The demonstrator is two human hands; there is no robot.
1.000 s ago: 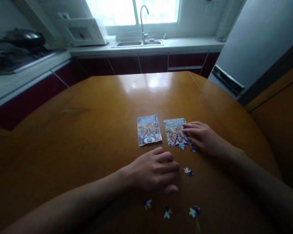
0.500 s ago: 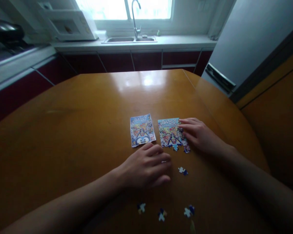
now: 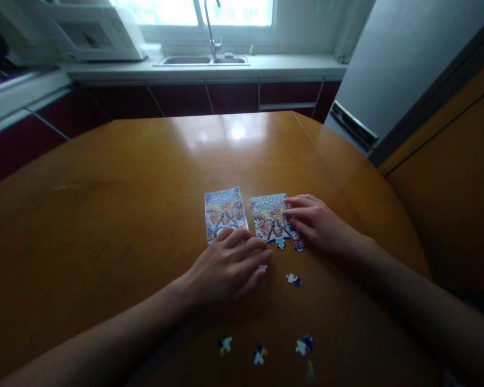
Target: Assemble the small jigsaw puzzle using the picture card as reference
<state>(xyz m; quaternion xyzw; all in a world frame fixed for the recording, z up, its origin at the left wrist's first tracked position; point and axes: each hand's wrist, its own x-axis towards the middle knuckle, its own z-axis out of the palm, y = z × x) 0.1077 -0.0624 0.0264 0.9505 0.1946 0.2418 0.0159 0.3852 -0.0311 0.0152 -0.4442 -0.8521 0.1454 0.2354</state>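
Observation:
My left hand is low over the wooden table, palm down, with a small puzzle piece between its thumb and fingers; most of that piece is hidden. Its knuckles overlap the bottom of a picture sheet. To the right of the sheet lies a partly assembled jigsaw puzzle with the same cartoon picture. My right hand rests at the puzzle's right edge, fingers stretched out and fingertips touching it. Single pieces stick out at the bottom edge, one light blue piece and one corner piece.
Loose puzzle pieces lie nearer me: one below the puzzle, others at the left, middle and right. Beyond the table stand a counter with a sink, a microwave and a fridge.
The whole view has shifted slightly, moving everything a little left. My left hand has edged up over the sheet's lower part, showing more of the piece at its fingers. My right hand stays at the puzzle's edge.

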